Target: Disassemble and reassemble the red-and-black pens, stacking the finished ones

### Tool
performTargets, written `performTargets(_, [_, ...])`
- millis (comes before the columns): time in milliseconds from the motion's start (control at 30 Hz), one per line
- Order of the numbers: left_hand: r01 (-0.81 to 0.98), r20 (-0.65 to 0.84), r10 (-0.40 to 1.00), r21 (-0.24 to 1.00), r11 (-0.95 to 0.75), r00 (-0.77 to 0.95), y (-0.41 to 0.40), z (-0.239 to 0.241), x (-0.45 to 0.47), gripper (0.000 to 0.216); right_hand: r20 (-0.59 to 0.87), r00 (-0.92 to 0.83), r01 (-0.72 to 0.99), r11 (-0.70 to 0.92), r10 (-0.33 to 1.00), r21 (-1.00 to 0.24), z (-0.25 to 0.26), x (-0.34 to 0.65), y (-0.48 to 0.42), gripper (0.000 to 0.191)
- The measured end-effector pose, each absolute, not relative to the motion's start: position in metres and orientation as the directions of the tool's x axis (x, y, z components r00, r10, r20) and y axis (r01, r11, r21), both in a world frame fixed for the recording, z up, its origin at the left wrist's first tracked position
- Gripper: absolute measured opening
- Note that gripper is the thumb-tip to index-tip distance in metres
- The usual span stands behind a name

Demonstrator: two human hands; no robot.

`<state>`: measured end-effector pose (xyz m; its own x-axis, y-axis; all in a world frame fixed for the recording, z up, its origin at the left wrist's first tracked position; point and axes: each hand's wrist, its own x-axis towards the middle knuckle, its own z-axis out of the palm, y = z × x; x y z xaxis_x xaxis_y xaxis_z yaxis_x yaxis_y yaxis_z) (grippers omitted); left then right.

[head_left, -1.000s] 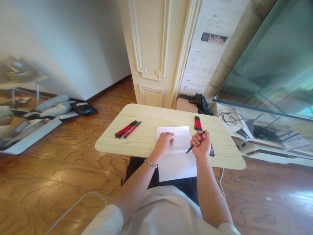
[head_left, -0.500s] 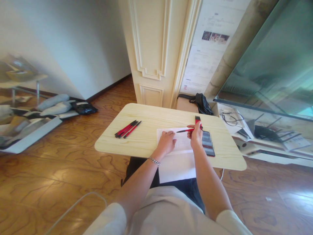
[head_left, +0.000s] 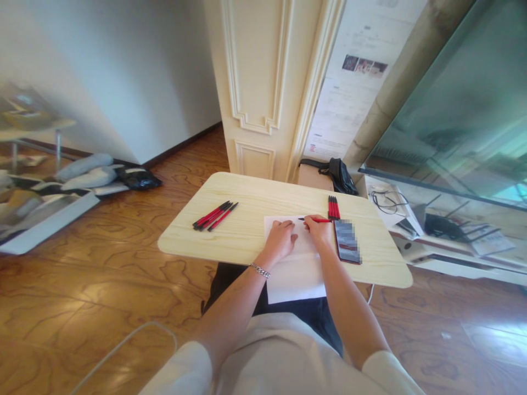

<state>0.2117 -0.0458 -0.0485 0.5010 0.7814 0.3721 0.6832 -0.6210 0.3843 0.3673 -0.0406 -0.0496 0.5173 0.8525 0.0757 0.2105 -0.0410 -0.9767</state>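
A sheet of white paper point(head_left: 296, 274) lies on the small table and hangs over its near edge. My left hand point(head_left: 281, 240) rests on the paper's upper left part, fingers laid out and holding nothing. Between the fingers of my right hand point(head_left: 318, 230) is a red pen point(head_left: 321, 220) with a black end pointing left, over the upper right of the paper. Beyond that hand, several red-and-black pens point(head_left: 334, 208) lie side by side in a row. A looser pile of similar pens point(head_left: 212, 216) is at the table's left. Right of the paper sits a phone point(head_left: 347, 241), its screen blurred.
The pale wooden table point(head_left: 255, 189) stands before a cream panelled door point(head_left: 255, 66). A black bag point(head_left: 341, 175) is behind its far edge. At right are a large dark screen point(head_left: 457, 120) and a white cabinet with cables; at left, packages lie in a white box point(head_left: 49, 222).
My right hand has moved left and nearer from the row of pens, bringing the red pen over the paper in a writing hold. My left hand stays put.
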Motion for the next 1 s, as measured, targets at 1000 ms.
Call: performTargets(1000, [0.682,0.312,0.793,0.404,-0.609,0.523,-0.043,-0.045,0.212,0.027,-0.01,0.661,-0.305,0.255,0.751,-0.918,-0.034,0.376,-0.038,0.02])
